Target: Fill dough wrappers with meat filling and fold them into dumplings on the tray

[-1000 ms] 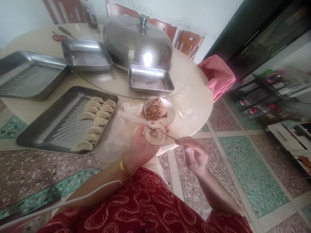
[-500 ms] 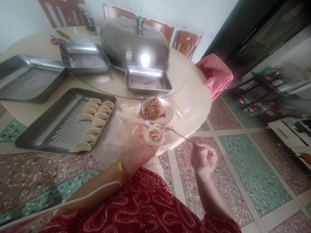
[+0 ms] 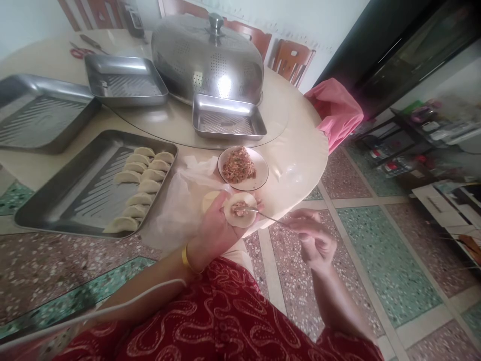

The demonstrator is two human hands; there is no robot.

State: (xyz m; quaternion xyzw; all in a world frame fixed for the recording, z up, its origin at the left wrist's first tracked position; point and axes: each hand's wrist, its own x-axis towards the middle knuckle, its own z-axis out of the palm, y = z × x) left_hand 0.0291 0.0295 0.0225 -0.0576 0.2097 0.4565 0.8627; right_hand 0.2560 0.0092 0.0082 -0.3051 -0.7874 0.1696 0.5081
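A round dumpling wrapper [image 3: 247, 220] rests in my left hand [image 3: 218, 228], its fingers curled around from beneath. Pinkish meat filling [image 3: 238, 208] sits in the middle of the wrapper. My right hand [image 3: 313, 238] grips the handle end of a thin metal spoon [image 3: 271, 218], whose tip touches the filling. Just beyond stands a white plate [image 3: 262, 169] with a mound of chopped filling [image 3: 238, 167]. More pale wrappers [image 3: 209, 200] lie left of my left hand, partly hidden by it, beside a crumpled plastic bag [image 3: 176, 205].
To the left, a large metal tray [image 3: 78, 200] holds several folded dumplings [image 3: 148, 186]. Further back are a small tray [image 3: 229, 131], two other metal trays [image 3: 128, 100] [image 3: 45, 120], and a big perforated steel lid [image 3: 180, 60]. Red scissors [image 3: 79, 51] and a knife [image 3: 92, 43] lie at the far left.
The spoon tip has moved from the wrapper's far edge down onto the filling. My right hand has tilted and its fingers have stretched along the handle. The view has shifted slightly.
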